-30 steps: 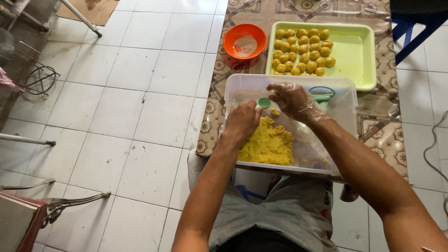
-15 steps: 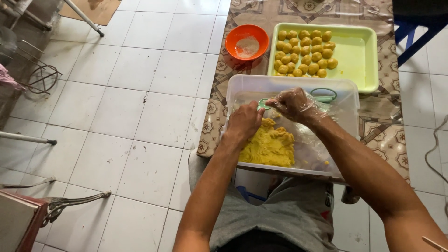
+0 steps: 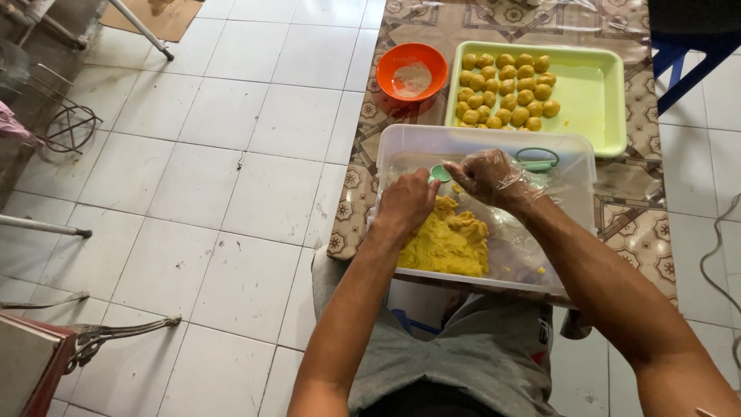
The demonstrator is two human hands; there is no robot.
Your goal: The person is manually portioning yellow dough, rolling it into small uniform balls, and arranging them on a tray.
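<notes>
Yellow dough (image 3: 448, 241) lies in a clear plastic tub (image 3: 494, 140) at the table's near edge. My left hand (image 3: 405, 202) is closed over the tub's left side, above the dough; whether it grips anything cannot be seen. My right hand (image 3: 488, 176), in a thin clear plastic glove, is closed on a small green spoon (image 3: 440, 173) over the tub. Behind the tub a light green tray (image 3: 598, 96) holds several round yellow dough balls (image 3: 505, 89) on its left half.
An orange bowl (image 3: 411, 71) with whitish powder stands left of the tray. A green ring-shaped tool (image 3: 538, 161) sits in the tub's far side. The patterned tablecloth (image 3: 633, 224) covers the table. White floor tiles spread left; a blue chair leg (image 3: 679, 58) is at right.
Both hands have stayed over the tub with small movements; my right hand has shifted slightly left with the green spoon, closer to my left hand.
</notes>
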